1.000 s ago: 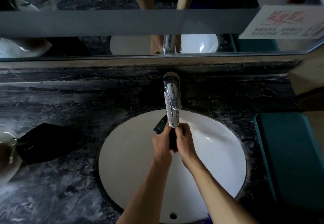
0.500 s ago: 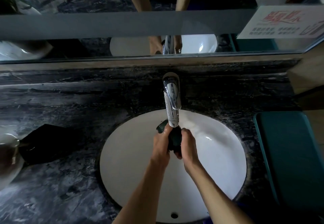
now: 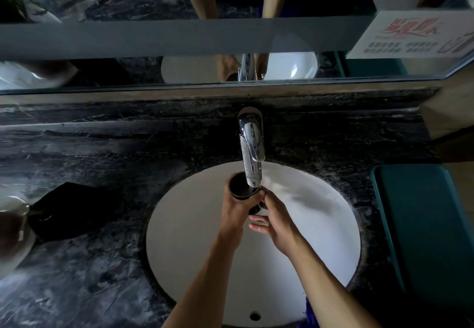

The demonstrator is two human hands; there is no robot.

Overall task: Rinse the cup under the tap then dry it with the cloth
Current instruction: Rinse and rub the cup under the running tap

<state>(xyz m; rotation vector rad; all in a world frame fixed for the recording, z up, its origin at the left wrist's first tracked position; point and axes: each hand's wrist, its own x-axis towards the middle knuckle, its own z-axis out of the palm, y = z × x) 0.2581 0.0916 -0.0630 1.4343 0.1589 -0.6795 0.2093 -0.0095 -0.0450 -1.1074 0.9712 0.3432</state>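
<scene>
A small dark cup (image 3: 239, 187) is held mouth up right under the spout of the chrome tap (image 3: 251, 148), over the white basin (image 3: 192, 238). My left hand (image 3: 237, 212) grips the cup around its side. My right hand (image 3: 275, 218) touches the cup's lower right side with thumb and fingertips, its lower fingers spread loose. A dark folded cloth (image 3: 69, 212) lies on the counter to the left of the basin.
The dark marble counter (image 3: 89, 289) surrounds the basin. A teal tray (image 3: 425, 225) sits at the right. A pale rounded dish (image 3: 12, 230) lies at the left edge beside the cloth. A mirror (image 3: 179, 32) runs along the back wall.
The cup has turned from lying tilted between both hands to mouth up beneath the spout. My right hand has loosened and slid lower on the cup.
</scene>
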